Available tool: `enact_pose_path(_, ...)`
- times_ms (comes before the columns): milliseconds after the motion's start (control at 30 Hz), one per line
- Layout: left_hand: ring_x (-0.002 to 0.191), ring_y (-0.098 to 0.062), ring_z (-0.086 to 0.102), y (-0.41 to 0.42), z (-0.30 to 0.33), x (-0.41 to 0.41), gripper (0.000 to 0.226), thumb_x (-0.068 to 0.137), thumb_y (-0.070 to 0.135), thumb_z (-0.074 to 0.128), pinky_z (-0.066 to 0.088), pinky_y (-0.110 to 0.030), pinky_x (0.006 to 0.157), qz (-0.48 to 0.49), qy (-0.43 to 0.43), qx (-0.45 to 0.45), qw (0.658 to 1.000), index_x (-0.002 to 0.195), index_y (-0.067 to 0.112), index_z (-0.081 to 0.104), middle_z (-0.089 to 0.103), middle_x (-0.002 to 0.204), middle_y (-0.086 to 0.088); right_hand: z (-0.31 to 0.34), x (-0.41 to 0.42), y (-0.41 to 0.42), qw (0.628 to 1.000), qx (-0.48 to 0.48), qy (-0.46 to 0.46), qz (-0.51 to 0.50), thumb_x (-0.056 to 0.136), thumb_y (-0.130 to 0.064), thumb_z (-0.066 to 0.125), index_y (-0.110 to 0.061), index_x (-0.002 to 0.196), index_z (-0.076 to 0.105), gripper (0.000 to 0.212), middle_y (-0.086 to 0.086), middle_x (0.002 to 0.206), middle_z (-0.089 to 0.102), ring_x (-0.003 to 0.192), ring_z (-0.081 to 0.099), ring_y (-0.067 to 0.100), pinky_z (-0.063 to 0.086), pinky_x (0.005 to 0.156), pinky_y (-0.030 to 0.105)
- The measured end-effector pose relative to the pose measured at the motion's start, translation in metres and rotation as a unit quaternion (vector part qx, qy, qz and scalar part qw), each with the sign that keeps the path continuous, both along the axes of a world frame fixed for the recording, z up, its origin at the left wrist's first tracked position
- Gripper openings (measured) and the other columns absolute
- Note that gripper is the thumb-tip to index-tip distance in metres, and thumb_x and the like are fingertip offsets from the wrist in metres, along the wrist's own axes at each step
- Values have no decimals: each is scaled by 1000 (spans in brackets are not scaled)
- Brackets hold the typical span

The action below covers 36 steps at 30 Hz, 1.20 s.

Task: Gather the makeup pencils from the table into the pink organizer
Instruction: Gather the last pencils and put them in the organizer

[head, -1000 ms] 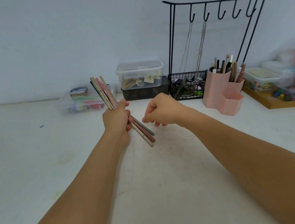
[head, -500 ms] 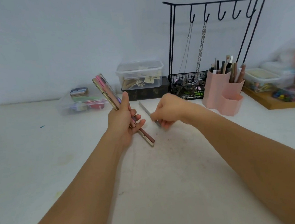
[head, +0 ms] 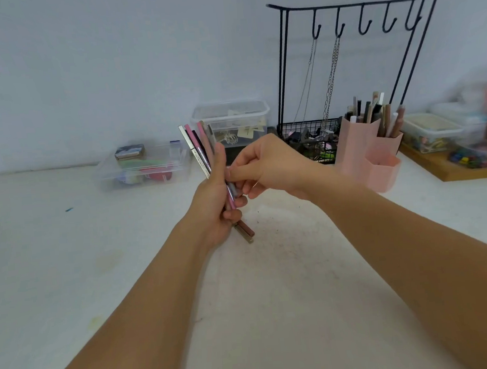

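Observation:
My left hand [head: 217, 207] is closed around a bundle of several makeup pencils [head: 196, 150], held above the white table near its middle. Their pink, silver and dark ends fan up and to the left; brown ends stick out below my fist. My right hand [head: 267, 167] touches the bundle from the right, its fingertips pinching a grey pencil against the others. The pink organizer [head: 354, 148] stands at the back right, with several pencils and brushes upright in its tall compartments. Its low front compartment looks empty.
A black wire jewellery stand [head: 282, 72] with hooks, chains and a basket rises behind the organizer. Clear plastic boxes [head: 144, 169] sit along the wall at left and centre. A wooden tray [head: 470, 169] with more containers is at the far right.
My right hand picked a grey pencil off the table and brought it left into the bundle. My left hand opened slightly, then closed again and tilted the bundle more upright.

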<state>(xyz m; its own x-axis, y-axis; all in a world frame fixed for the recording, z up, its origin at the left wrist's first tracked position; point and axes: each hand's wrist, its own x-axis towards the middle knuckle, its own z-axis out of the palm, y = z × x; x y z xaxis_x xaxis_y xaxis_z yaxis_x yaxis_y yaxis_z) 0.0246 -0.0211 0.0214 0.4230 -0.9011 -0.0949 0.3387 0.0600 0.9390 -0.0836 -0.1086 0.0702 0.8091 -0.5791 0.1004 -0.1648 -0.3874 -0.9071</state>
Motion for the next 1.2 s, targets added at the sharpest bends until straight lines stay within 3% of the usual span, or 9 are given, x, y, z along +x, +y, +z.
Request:
enact_pose_path(100, 42, -9, 40, 0, -3, 0, 54, 83, 68, 68, 25, -17, 32, 25, -21, 17, 999, 77, 14, 68, 52, 57, -3, -7, 3, 2, 1000, -9, -2, 0, 84, 1, 75, 9, 81, 72, 9, 18, 63, 72, 51, 70, 17, 55, 50, 20)
enact_pose_path(200, 41, -11, 44, 0, -2, 3, 40, 94, 48, 67, 27, -18, 32, 72, -29, 10, 997, 88, 8, 68, 54, 57, -6, -9, 4, 3, 1000, -9, -4, -2, 84, -2, 77, 7, 84, 74, 10, 17, 67, 74, 54, 70, 14, 54, 52, 19)
enact_pose_path(300, 40, -9, 44, 1, 2, 13, 31, 98, 36, 66, 27, -17, 32, 134, -9, 13, 991, 80, 13, 56, 49, 56, 0, -9, 5, 0, 999, -12, 6, -45, 84, -14, 79, -3, 86, 74, 12, 6, 71, 74, 56, 69, 9, 54, 52, 21)
enact_pose_path(400, 37, -7, 41, 3, 4, 23, 33, 98, 34, 66, 24, -16, 31, 191, 16, 17, 981, 76, 17, 49, 46, 47, 5, -11, 8, 1, 989, -88, 110, -45, 83, -28, 81, -10, 81, 74, 20, 3, 72, 73, 52, 67, 6, 51, 47, 19)
enact_pose_path(533, 37, -8, 39, 2, 4, 26, 31, 96, 36, 68, 24, -17, 31, 212, 22, 22, 977, 81, 17, 49, 44, 45, 6, -22, 15, 11, 963, -137, 233, -24, 75, -41, 84, -6, 84, 75, 37, 8, 73, 76, 50, 67, 11, 52, 43, 20)
enact_pose_path(733, 39, -8, 40, 1, 0, 26, 32, 97, 35, 66, 25, -16, 32, 211, 28, 32, 977, 79, 17, 47, 45, 48, 5, -29, 17, 8, 938, -173, 295, -51, 73, -31, 85, -6, 68, 68, 31, 4, 51, 66, 41, 60, 17, 57, 49, 27)
enact_pose_path(867, 42, -9, 42, -1, -4, 21, 31, 98, 33, 66, 27, -17, 31, 185, 18, 53, 981, 79, 16, 49, 46, 52, 3, -22, 10, -6, 934, -108, 335, -54, 76, -25, 84, -3, 67, 65, 31, 6, 46, 59, 36, 49, 18, 45, 41, 22)
enact_pose_path(1067, 43, -10, 42, -4, -6, 10, 38, 92, 44, 70, 27, -18, 32, 133, -6, 55, 990, 74, 18, 50, 46, 52, 4, -14, -8, -24, 948, 10, 316, -40, 80, -21, 85, 1, 78, 72, 26, 7, 58, 62, 43, 51, 14, 46, 43, 21)
enact_pose_path(1200, 44, -9, 39, -2, -3, 3, 50, 76, 64, 74, 24, -18, 31, 83, 12, 31, 996, 77, 20, 50, 44, 54, 5, 1, -17, -31, 983, 36, 181, -23, 86, -20, 78, 0, 89, 75, 21, 6, 67, 68, 53, 59, 12, 50, 49, 21)
